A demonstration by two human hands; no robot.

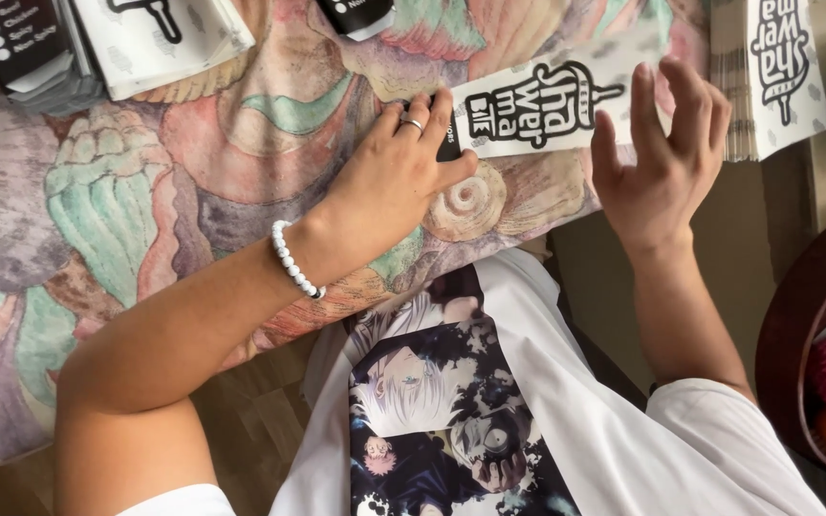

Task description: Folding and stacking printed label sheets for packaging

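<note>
Pressing down on the dark left end of a white printed paper sleeve [547, 100], the left hand [399, 177] lies flat with fingers together, a ring on 1 finger and a white bead bracelet [293, 260] at the wrist. The sleeve sits at upper centre of the frame on a patterned cloth [145, 182], its long axis running left to right and tilted slightly up toward the right. The right hand [662, 158] is open, fingers spread and curled, fingertips near the sleeve's right end. A stack of similar sleeves [776, 67] lies at upper right, another stack [160, 38] at upper left.
</note>
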